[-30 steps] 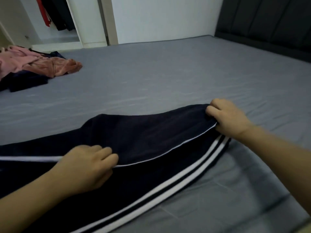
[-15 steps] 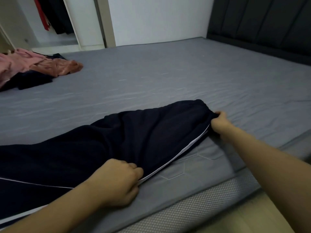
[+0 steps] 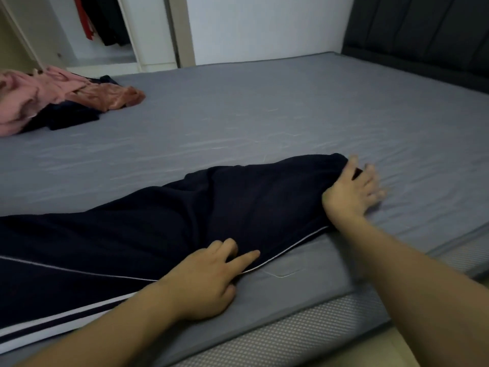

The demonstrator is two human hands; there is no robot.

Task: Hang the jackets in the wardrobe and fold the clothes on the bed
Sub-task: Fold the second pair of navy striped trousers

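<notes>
Here both hands lie open-fingered, left hand (image 3: 209, 276) and right hand (image 3: 353, 190) pressing the navy trousers (image 3: 158, 221).

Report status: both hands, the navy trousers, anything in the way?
Left hand and right hand open, flat on navy track trousers laid along the bed edge. Unfolded clothes pile far left. Nothing blocking.

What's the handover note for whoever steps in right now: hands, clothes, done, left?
Left hand: fingers relaxed, resting on the navy trousers by the white piping.
Right hand: fingers spread flat, pressing the trousers' far end onto the bed.
Trousers lie stretched along the near bed edge, laid double, not yet folded short.
Pink and dark clothes pile lies unfolded at the far left of the bed.
Wardrobe is open with garments hanging.
Left: finish folding the trousers, then sort the pile.
</notes>
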